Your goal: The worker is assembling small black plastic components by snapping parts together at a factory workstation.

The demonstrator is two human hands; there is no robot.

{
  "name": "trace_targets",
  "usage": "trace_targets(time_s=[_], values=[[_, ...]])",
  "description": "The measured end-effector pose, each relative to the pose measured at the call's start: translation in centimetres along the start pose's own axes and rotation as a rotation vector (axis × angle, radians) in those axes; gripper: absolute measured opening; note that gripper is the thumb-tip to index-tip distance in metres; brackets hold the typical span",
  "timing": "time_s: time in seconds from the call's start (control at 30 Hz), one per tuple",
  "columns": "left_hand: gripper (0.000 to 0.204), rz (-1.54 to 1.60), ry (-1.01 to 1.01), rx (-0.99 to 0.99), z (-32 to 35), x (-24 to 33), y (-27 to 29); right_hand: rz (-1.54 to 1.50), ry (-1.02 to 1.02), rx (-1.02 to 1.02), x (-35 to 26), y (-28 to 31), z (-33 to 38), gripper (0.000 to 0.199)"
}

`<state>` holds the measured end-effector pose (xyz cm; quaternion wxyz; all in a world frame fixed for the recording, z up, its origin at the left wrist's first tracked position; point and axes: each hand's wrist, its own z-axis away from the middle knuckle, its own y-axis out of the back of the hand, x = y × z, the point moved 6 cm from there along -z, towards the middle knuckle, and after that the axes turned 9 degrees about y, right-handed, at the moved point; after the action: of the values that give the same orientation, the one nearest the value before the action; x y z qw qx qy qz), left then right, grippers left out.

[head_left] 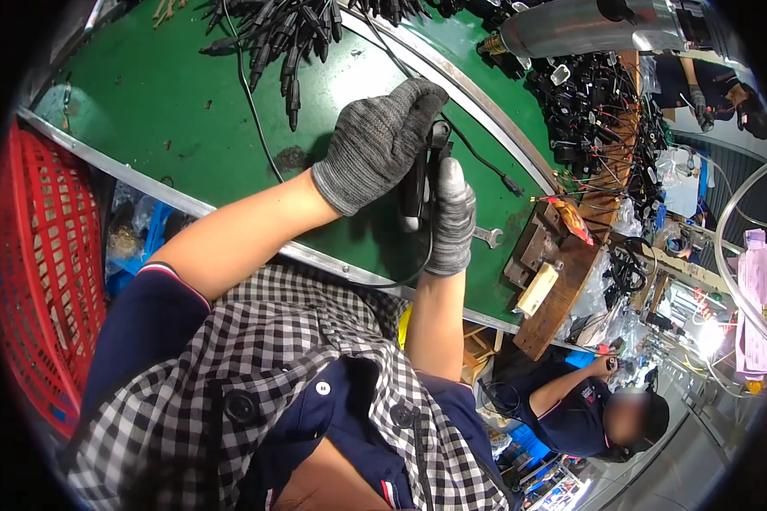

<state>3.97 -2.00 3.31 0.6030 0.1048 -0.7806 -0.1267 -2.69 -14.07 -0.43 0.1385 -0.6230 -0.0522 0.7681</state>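
Note:
Grey knit gloves cover both hands. My left hand (382, 138) is closed, its fingers curled at the upper end of a black elongated part (412, 192); what they grip is hidden. That part stands roughly upright over the green table (222, 162), with a round joint near its top. My right hand (452, 220) wraps its lower right side, thumb pointing up along it. From beside the right hand sticks out the open jaw of a metal wrench (491, 238); whether it is held or lies on the table I cannot tell. A thin black cable curves below the part toward the table's edge.
Bundles of black connectors (294, 43) lie at the far side. A black cable end (511, 185) rests to the right, near metal blocks (533, 247) on a wooden board (562, 298). A red basket (47, 272) stands left. A co-worker (588, 404) is at the lower right.

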Motion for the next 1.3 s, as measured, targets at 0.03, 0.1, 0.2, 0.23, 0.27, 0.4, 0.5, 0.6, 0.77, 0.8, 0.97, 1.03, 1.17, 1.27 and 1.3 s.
trace_targets(time_s=[0.03, 0.1, 0.2, 0.23, 0.27, 0.4, 0.5, 0.6, 0.77, 0.8, 0.97, 1.03, 1.17, 1.27, 1.3], values=[[0.027, 0.012, 0.049, -0.022, 0.0, -0.3, -0.1, 0.000, 0.000, 0.000, -0.1, 0.0, 0.0, 0.044], [0.027, 0.023, 0.099, -0.045, -0.1, -0.5, -0.2, 0.017, -0.034, -0.010, -0.2, 0.0, -0.1, 0.042], [0.027, 0.012, 0.119, -0.035, -0.2, -0.3, -0.2, 0.206, 0.042, 0.054, -1.7, 1.2, 0.0, 0.040], [0.027, 0.014, 0.119, -0.037, -0.3, -0.4, -0.3, 0.387, 0.134, 0.121, -2.9, 2.0, 0.1, 0.040], [0.026, 0.046, 0.098, 0.004, -0.4, -0.4, -0.2, 0.568, 0.226, 0.183, -3.8, 2.4, 0.3, 0.039], [0.024, 0.098, 0.053, 0.087, -0.4, -0.3, 0.5, 1.006, 0.660, 0.132, -5.8, 0.1, 1.7, 0.042], [0.024, 0.086, 0.034, 0.055, -0.2, 0.1, 0.3, 1.210, 0.673, 0.137, -4.2, -0.7, 1.1, 0.041], [0.023, 0.052, -0.175, 0.086, 0.2, 1.4, 0.8, 0.972, 0.508, 0.161, -3.4, -0.9, 1.0, 0.041], [0.028, 0.112, -0.044, 0.043, 0.2, 0.9, 0.8, 0.249, 0.082, 0.158, -1.4, -0.4, 1.0, 0.043], [0.028, 0.153, 0.011, 0.027, 0.1, 0.7, 0.8, 0.222, 0.040, 0.133, -1.2, -0.5, 1.0, 0.044], [0.022, 0.114, -0.079, 0.068, -0.1, 0.7, 0.9, 0.989, 0.579, 0.161, -4.2, -1.2, 0.9, 0.048], [0.021, 0.057, -0.178, 0.103, 0.1, 1.0, 0.9, 0.521, 0.324, 0.144, -2.6, -0.8, 0.8, 0.043], [0.022, 0.000, -0.202, 0.129, 0.2, 1.2, 1.2, 0.055, 0.104, 0.232, -0.9, -1.0, 0.7, 0.040], [0.024, 0.116, -0.078, 0.083, 0.0, 0.8, 0.9, 0.268, 0.235, 0.265, -2.2, -0.4, 0.7, 0.039], [0.024, 0.115, -0.078, 0.085, -0.1, 0.7, 0.9, 0.595, 0.411, 0.240, -3.7, -0.5, 0.9, 0.039]])
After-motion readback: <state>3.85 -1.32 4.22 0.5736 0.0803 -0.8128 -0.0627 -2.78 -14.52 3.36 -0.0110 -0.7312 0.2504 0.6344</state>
